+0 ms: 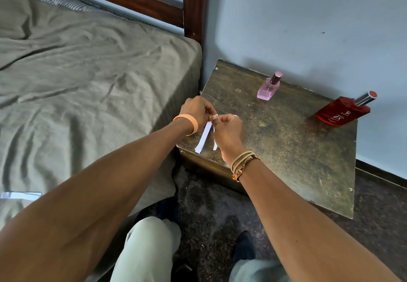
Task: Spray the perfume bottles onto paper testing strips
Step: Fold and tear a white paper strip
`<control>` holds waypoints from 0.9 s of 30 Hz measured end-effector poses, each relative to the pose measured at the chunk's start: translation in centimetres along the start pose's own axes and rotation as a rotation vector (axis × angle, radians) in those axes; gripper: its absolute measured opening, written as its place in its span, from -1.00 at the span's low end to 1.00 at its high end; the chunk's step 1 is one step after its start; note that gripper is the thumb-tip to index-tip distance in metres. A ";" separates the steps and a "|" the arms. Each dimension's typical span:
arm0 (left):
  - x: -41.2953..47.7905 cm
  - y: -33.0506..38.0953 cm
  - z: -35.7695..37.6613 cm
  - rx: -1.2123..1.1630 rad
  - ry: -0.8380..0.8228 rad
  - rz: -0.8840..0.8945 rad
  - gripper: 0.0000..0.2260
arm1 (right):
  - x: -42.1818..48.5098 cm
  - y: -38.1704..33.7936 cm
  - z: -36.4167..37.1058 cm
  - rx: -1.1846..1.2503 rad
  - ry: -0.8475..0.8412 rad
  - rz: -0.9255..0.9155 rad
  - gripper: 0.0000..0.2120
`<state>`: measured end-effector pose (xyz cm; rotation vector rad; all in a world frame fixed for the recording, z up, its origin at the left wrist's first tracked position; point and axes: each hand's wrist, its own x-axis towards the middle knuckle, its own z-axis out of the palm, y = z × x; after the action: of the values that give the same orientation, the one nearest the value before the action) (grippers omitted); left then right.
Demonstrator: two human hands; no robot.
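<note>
Two white paper strips [203,137] hang down between my hands over the near left corner of a worn dark side table [286,140]. My left hand [196,109] and my right hand [228,131] both pinch the strips at their top ends, fingertips close together. A small pink perfume bottle [268,88] with a dark cap stands at the back of the table. A red perfume bottle [343,111] with a silver and red cap stands at the back right corner. Both bottles are apart from my hands.
A bed with a rumpled grey-green sheet [77,83] fills the left, with a wooden bedpost [195,6] behind. Another white strip [21,195] lies on the sheet near me. A pale wall [308,17] backs the table. My knees and dark carpet [209,211] are below.
</note>
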<state>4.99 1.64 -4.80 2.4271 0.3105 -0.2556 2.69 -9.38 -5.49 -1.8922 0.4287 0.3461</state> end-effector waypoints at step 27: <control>-8.6 12.3 9.6 -0.713 -0.281 -0.132 -0.82 | -2.3 5.1 -18.2 0.229 0.104 0.103 -0.90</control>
<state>-0.70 -15.09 -2.50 1.6482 0.3600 -0.4517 -1.02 -27.77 -2.46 -1.6730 0.6114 0.2558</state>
